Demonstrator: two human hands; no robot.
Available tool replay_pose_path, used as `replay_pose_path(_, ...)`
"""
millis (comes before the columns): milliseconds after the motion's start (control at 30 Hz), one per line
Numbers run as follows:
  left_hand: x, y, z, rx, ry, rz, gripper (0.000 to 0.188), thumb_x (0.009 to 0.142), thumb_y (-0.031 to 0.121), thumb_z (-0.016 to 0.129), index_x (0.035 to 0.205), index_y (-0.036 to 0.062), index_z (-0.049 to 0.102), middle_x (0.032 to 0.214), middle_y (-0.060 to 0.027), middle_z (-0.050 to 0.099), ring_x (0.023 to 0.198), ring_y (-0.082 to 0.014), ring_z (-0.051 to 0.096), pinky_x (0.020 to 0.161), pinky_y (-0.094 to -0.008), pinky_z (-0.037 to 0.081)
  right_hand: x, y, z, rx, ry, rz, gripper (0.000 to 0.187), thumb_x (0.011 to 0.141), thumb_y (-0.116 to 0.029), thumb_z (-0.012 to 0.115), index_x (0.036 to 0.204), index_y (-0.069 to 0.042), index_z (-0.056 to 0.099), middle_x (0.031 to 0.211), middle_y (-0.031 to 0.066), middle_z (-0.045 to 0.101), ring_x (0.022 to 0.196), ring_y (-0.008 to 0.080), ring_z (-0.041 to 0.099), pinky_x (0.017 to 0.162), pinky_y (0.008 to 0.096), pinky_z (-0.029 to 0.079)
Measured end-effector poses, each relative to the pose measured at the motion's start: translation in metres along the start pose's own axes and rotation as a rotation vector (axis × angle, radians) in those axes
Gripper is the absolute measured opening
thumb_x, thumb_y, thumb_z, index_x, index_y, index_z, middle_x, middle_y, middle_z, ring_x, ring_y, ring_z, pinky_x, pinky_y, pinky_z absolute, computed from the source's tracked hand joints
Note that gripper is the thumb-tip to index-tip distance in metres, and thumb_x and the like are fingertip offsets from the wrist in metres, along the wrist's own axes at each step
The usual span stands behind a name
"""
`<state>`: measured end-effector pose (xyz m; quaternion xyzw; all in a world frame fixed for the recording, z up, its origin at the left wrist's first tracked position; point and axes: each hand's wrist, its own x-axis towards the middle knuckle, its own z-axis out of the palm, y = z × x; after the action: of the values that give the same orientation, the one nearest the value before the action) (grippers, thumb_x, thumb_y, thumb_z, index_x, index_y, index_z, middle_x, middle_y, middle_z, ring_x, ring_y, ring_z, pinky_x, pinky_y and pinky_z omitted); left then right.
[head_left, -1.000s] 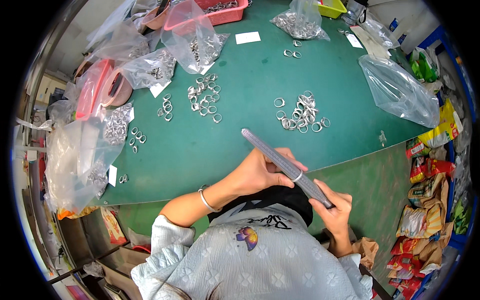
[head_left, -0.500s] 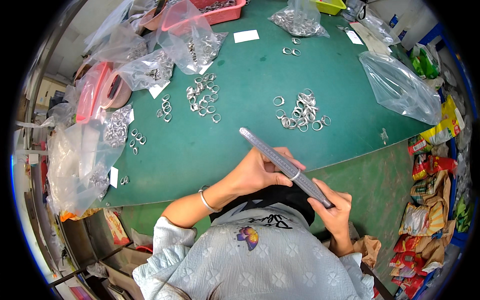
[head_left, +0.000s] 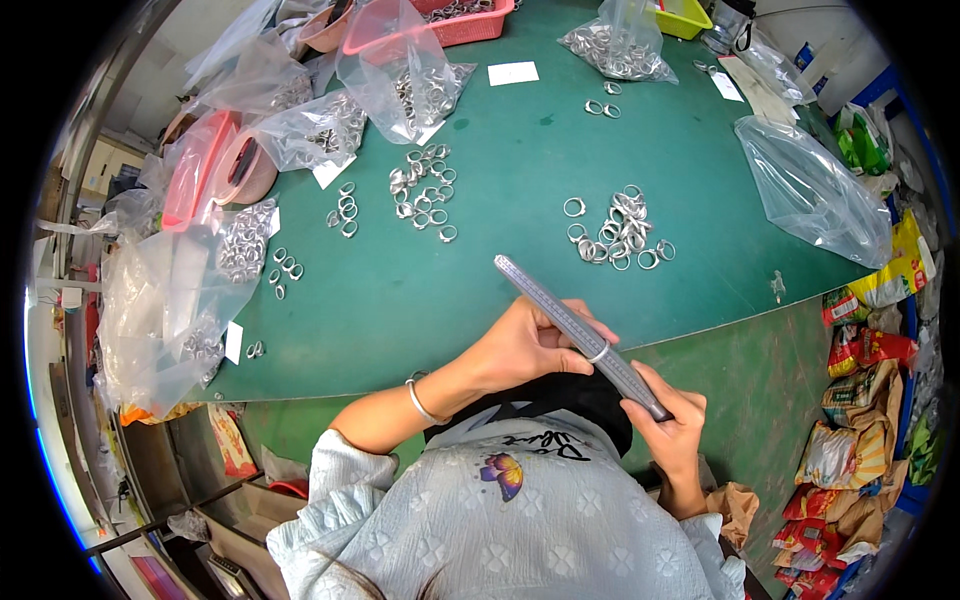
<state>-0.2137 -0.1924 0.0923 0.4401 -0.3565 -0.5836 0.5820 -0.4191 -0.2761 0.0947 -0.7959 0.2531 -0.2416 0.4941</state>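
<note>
Right hand (head_left: 668, 408): grasps the thick end of the gray tapered stick (head_left: 555, 311)
Left hand (head_left: 527, 345): wraps the stick just beside the 1 ring (head_left: 599, 354) around it
Change: little; grip and ring stay put, so the ring seems seated
Loose rings (head_left: 626, 230): piled on the green table (head_left: 420, 300) beyond

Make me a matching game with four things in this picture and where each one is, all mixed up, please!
Things:
1. grey stick
2. bracelet
3. butterfly picture
4. yellow-green basket

Places:
A. on the front of the shirt
B. at the far side of the green table
C. lower end in the right hand
D. around the left arm

Pairs: 1-C, 2-D, 3-A, 4-B
</note>
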Motion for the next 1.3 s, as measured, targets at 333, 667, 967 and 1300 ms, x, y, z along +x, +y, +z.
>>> replay_pose_path(333, -0.007, -0.004, 0.000, -0.130, 0.064, -0.027, 0.032, 0.067, -0.001, 0.072, 0.097, -0.0041, 0.061, 0.090, -0.0062, 0.059, 0.090, -0.0156, 0.058, 0.080, -0.0272, 0.048, 0.001, 0.001, 0.003, -0.111, -0.029, -0.015, 0.041, 0.062, 0.000, 0.073, 0.101, 0.006, 0.061, 0.077, 0.0179, 0.064, 0.060, 0.0153, 0.061, 0.057, 0.0252, 0.047)
replay_pose_path(667, -0.026, -0.012, -0.043, -0.284, 0.532, 0.352, 0.030, 0.080, 0.003, 0.062, 0.108, -0.0044, 0.055, 0.103, -0.0106, 0.058, 0.096, -0.0166, 0.056, 0.088, -0.0301, 0.044, -0.005, 0.021, 0.008, -0.129, -0.042, 0.078, 0.038, 0.068, 0.000, 0.064, 0.105, 0.007, 0.058, 0.073, 0.0158, 0.063, 0.056, 0.0084, 0.051, 0.055, 0.0217, 0.043)
replay_pose_path(967, -0.093, -0.020, -0.087, -0.169, 0.802, 0.219, 0.031, 0.079, 0.002, 0.063, 0.108, -0.0058, 0.055, 0.105, -0.0117, 0.058, 0.093, -0.0168, 0.058, 0.088, -0.0289, 0.046, -0.002, 0.036, 0.014, -0.074, -0.097, 0.137, 0.037, 0.069, 0.001, 0.064, 0.105, 0.007, 0.058, 0.080, 0.0150, 0.065, 0.060, 0.0062, 0.052, 0.058, 0.0205, 0.043)
replay_pose_path(1300, -0.107, -0.013, -0.100, 0.060, 0.971, 0.169, 0.029, 0.078, 0.000, 0.063, 0.106, -0.0027, 0.058, 0.101, -0.0086, 0.060, 0.091, -0.0119, 0.057, 0.083, -0.0236, 0.046, -0.004, 0.040, 0.014, -0.053, -0.101, 0.126, 0.037, 0.069, -0.001, 0.065, 0.104, 0.007, 0.058, 0.082, 0.0154, 0.065, 0.063, 0.0053, 0.053, 0.058, 0.0203, 0.043)
